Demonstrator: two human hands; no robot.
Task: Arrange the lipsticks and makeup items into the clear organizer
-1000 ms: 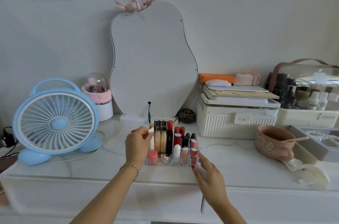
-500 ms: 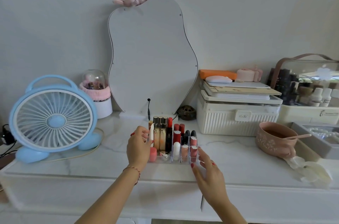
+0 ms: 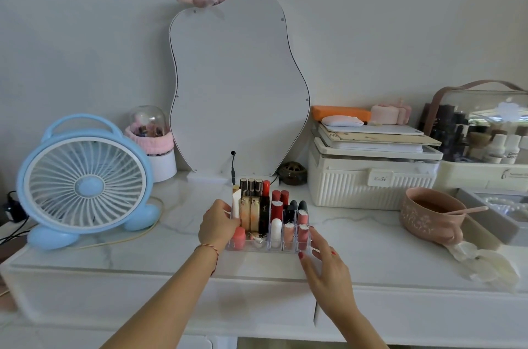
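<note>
A clear organizer stands on the white marble tabletop, in front of me at the middle. Several lipsticks and gold tubes stand upright in its compartments. My left hand is at the organizer's left side, fingers closed on a white tube that stands in the left column. My right hand is at the front right corner with fingers spread, fingertips touching the organizer wall beside a pink lipstick. It holds nothing.
A blue fan stands at the left with its cable along the table. A pear-shaped mirror leans behind the organizer. A white ribbed box and a pink bowl with a spoon are at the right.
More of the white tube shows above my left hand's fingers, which sit lower on it. My right hand stays at the organizer's front right corner. The view has shifted slightly.
</note>
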